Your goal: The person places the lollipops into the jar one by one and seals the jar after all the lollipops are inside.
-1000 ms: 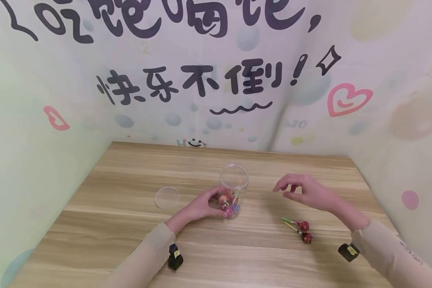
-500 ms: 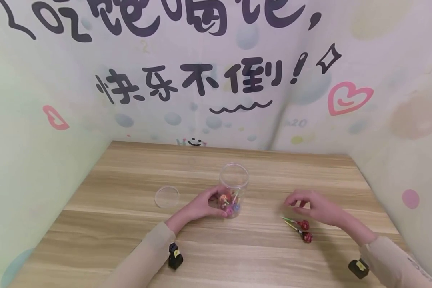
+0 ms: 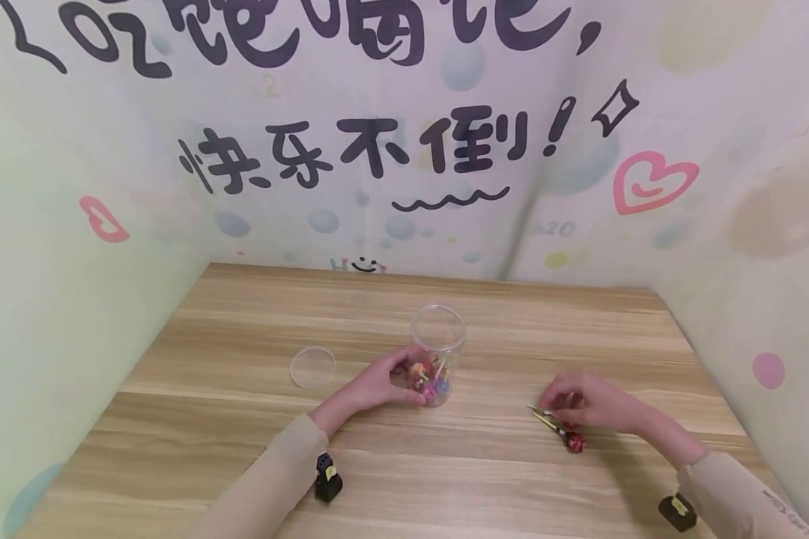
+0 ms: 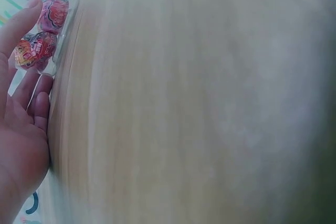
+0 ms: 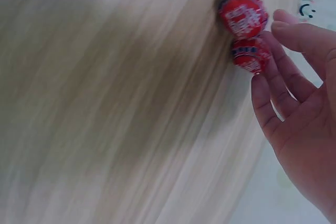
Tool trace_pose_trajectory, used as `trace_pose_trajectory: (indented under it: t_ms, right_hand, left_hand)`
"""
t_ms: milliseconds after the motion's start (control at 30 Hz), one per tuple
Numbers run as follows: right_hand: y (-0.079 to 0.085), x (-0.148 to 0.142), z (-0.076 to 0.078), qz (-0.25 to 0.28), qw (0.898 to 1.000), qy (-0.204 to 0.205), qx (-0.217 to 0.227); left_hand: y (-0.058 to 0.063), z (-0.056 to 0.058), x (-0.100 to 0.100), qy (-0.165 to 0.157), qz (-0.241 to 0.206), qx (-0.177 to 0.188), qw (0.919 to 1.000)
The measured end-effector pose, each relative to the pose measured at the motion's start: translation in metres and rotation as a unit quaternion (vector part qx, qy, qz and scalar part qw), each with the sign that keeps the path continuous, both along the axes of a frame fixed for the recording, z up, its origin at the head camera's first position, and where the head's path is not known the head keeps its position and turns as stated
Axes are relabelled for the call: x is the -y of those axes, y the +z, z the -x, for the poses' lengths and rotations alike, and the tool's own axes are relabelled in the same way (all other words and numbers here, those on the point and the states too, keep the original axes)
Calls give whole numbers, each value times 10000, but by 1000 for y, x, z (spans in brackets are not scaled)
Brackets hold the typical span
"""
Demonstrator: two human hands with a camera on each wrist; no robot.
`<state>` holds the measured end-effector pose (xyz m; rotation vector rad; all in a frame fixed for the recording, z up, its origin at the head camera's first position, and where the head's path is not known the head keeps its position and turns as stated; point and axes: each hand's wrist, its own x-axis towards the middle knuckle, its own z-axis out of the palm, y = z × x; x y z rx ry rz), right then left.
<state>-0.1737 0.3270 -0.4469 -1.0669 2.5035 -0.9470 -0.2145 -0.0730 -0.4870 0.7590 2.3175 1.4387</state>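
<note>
My left hand [image 3: 377,383] holds a clear plastic jar [image 3: 440,349] by its lower side, thumb and fingers on either side. Wrapped lollipops [image 3: 423,376] lie inside the upright, lidless jar; two red and orange wrappers [image 4: 46,30] show in the left wrist view. My right hand [image 3: 596,404] is low over two lollipops on the table, fingers loosely bent beside them. It partly hides the farther one; the nearer lollipop [image 3: 575,442] has a red head and a yellow stick. In the right wrist view, the thumb stands apart from the red lollipop heads [image 5: 244,17].
A round clear lid [image 3: 312,367] lies on the wooden table [image 3: 263,314], left of the jar. Behind the table is a printed wall [image 3: 377,224], with side walls at left and right. A small black camera is on each wrist.
My right hand has come down and nearer, from above the table to the two lollipops, now covering part of the farther one. My left hand and the jar have stayed put.
</note>
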Motion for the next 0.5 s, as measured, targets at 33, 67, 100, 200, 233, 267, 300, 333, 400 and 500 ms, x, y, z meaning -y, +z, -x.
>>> trace_pose_trajectory:
  t_ms: [33,67,100,200,233,267,300,333,400,500]
  right_hand:
    - [-1,-1,0,-26,10000,-3,36]
    - [-1,-1,-1,-54,10000,-9,61]
    - [-2,-2,-1,-74,9999,-22,88]
    - [-3,-4,-1,-107,9999,-71,92]
    - [-4,-5,-1,-133,9998,-97,53]
    - [-4,-6,0,-156,9998,-112,16]
    - [-4,-8,0,-179,9997,-138,-24]
    - [-5,-9,0,-212,9996,-164,-89]
    - [-5,-13,1,-254,9993,-219,-174]
    - [-6,-19,2,-279,9989,-307,-220]
  left_hand:
    - [0,0,0,-12,-10,-12,10000]
    - [0,0,0,-16,-20,-22,10000]
    - [0,0,0,-30,-46,-44,10000]
    - [-1,1,0,-51,-59,-77,9999]
    - [-1,1,0,-48,-57,-67,9999]
    - [-1,1,0,-41,-53,-50,10000]
    - [-1,0,0,-41,-50,-52,10000]
    - [-1,0,1,-18,-14,-30,10000]
    - [0,0,1,19,32,1,10000]
    - [-2,0,1,61,85,-5,9999]
